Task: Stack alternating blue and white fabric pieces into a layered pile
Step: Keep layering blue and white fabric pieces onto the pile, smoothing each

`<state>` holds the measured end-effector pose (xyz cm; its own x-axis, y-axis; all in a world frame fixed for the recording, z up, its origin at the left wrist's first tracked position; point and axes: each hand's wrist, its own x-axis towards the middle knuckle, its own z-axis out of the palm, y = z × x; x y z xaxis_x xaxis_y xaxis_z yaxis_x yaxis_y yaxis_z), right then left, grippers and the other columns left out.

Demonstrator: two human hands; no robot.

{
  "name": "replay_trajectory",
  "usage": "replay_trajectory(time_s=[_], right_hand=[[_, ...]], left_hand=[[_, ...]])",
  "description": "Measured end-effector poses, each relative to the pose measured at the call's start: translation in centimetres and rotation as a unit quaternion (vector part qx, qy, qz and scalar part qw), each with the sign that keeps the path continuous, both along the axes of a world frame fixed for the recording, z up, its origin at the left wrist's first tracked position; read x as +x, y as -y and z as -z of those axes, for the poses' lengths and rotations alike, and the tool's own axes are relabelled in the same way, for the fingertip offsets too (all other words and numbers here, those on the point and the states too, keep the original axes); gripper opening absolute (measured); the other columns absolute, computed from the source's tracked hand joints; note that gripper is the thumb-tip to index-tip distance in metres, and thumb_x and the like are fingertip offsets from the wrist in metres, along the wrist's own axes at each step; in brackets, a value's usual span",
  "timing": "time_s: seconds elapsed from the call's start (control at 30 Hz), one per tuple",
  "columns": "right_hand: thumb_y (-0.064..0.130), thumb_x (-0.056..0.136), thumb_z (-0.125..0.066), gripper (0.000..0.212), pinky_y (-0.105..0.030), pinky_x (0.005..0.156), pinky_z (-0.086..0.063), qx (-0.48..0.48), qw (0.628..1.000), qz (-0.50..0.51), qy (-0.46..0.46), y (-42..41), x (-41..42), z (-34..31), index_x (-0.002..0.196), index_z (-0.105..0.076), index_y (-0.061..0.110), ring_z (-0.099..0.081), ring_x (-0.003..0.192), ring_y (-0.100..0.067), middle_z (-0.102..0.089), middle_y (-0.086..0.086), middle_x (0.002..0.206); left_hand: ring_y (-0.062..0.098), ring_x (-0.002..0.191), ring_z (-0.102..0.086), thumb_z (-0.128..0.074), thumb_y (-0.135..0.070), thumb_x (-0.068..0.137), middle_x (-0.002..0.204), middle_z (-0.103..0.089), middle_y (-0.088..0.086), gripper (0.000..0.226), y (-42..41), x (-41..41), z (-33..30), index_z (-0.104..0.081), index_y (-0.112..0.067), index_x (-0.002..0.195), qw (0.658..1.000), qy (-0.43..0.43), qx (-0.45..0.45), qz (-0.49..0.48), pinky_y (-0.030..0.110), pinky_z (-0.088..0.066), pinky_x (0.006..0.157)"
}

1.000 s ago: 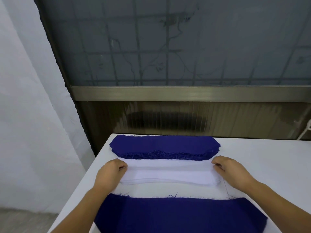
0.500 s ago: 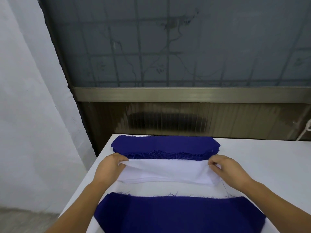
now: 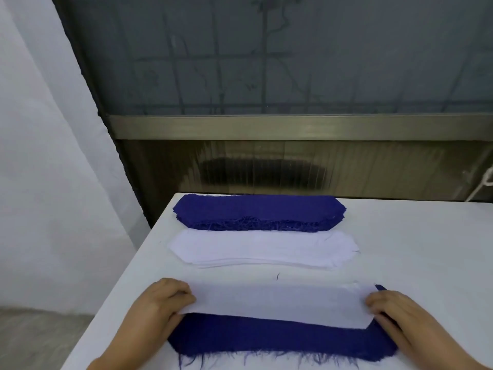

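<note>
A single white fabric piece (image 3: pixel 280 303) lies stretched over the far half of a blue fabric piece (image 3: pixel 280 340) near the table's front edge. My left hand (image 3: pixel 160 305) pinches the white piece's left end and my right hand (image 3: pixel 389 313) pinches its right end. Farther back rests a stack of white pieces (image 3: pixel 264 248), and behind it a stack of frayed blue pieces (image 3: pixel 256 214). The blue piece under my hands shows its frayed front edge.
The white table (image 3: pixel 413 249) extends to the right. Its left edge drops to the floor beside a white wall (image 3: pixel 40 182). A metal-framed window panel (image 3: pixel 293 126) stands right behind the table. A white cord (image 3: pixel 486 182) hangs at the far right.
My hands lifted one white piece off the white stack and carried it toward me onto the near blue piece. The camera has tilted down.
</note>
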<state>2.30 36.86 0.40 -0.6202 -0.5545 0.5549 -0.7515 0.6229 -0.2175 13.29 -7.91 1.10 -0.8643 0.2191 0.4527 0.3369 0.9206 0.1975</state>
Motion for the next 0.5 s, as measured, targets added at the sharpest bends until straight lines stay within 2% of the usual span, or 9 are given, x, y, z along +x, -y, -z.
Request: replay_trajectory(time_s=[0.07, 0.13, 0.27, 0.4, 0.5], right_hand=[[0.043, 0.103, -0.024, 0.065, -0.02, 0.076, -0.046, -0.004, 1.0, -0.004, -0.006, 0.0, 0.5, -0.2, 0.073, -0.071, 0.01, -0.053, 0.088, 0.002, -0.068, 0.007, 0.089], [0.043, 0.103, -0.023, 0.065, -0.017, 0.08, -0.044, -0.02, 1.0, 0.008, -0.022, 0.1, 0.6, -0.1, 0.075, -0.071, 0.01, -0.053, 0.09, 0.002, -0.068, 0.007, 0.091], [0.04, 0.103, -0.025, 0.061, -0.008, 0.09, -0.036, -0.018, 0.999, 0.01, -0.041, 0.2, 0.8, 0.3, 0.074, -0.071, 0.013, -0.052, 0.095, 0.003, -0.055, 0.017, 0.105], [0.041, 0.103, -0.024, 0.06, -0.007, 0.091, -0.033, 0.001, 0.999, 0.022, -0.03, -0.6, 0.6, 1.1, 0.076, -0.07, 0.014, -0.051, 0.097, 0.005, -0.05, 0.02, 0.109], [0.04, 0.102, -0.026, 0.057, -0.011, 0.091, -0.035, 0.036, 0.998, 0.01, -0.052, -1.0, 0.2, 1.5, 0.073, -0.069, 0.015, -0.052, 0.1, 0.002, -0.058, 0.014, 0.107]], left_hand=[[0.006, 0.089, -0.057, -0.052, -0.026, 0.079, 0.094, -0.067, -0.007, 0.027, -0.3, 0.4, 0.6, -0.077, -0.019, 0.086, 1.0, -0.001, -0.009, 0.01, 0.021, -0.045, 0.077], [0.004, 0.09, -0.056, -0.051, -0.024, 0.079, 0.094, -0.069, -0.005, 0.028, -0.5, 0.6, 0.8, -0.078, -0.018, 0.084, 1.0, -0.017, -0.001, 0.011, 0.021, -0.046, 0.078], [0.005, 0.091, -0.056, -0.038, -0.02, 0.092, 0.093, -0.07, -0.003, 0.042, -0.7, 0.8, 0.9, -0.078, -0.015, 0.078, 0.998, -0.059, 0.006, 0.014, 0.018, -0.044, 0.081], [0.004, 0.092, -0.056, -0.038, -0.009, 0.073, 0.091, -0.07, -0.003, 0.037, -0.6, 1.2, 1.2, -0.075, -0.012, 0.074, 0.999, -0.031, 0.043, -0.005, 0.014, -0.041, 0.087], [0.003, 0.094, -0.055, -0.034, -0.008, 0.07, 0.092, -0.07, -0.004, 0.04, -0.4, 1.1, 1.3, -0.073, -0.013, 0.073, 0.998, -0.008, 0.053, -0.026, 0.011, -0.039, 0.089]])
